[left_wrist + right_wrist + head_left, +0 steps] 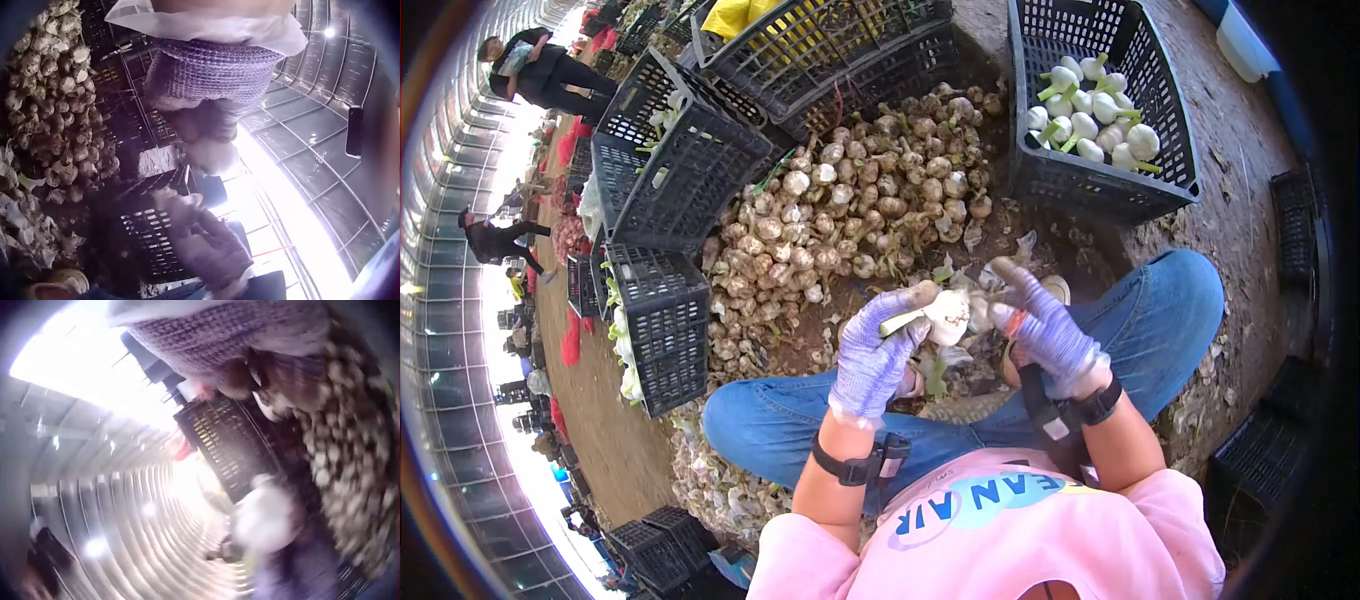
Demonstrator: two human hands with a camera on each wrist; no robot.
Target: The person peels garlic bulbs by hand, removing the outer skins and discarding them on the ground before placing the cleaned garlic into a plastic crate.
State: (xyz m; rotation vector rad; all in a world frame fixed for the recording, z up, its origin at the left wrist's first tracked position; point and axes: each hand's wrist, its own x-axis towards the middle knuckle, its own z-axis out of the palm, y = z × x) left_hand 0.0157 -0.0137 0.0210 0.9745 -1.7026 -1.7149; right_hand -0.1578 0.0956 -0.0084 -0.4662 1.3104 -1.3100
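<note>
My left hand (878,352), in a purple knit glove with bare fingertips, holds a white garlic bulb (948,317) by its cut green stem between thumb and fingers. To its right my right hand (1045,330), gloved alike, has thumb and forefinger spread apart. Blurred, whitish papery garlic skin (980,312) shows between the bulb and the right thumb. In the right wrist view the bulb (265,515) is a white blur below the right hand (250,356). The left wrist view has the bulb (212,155) under the left hand (215,81).
A heap of dirty garlic bulbs (850,205) lies ahead on the ground. Cleaned bulbs (1090,110) fill part of a black crate (1100,185) at the upper right. More black crates (690,175) stand at the left. Loose skins (725,485) litter the floor; several people (550,75) are farther off.
</note>
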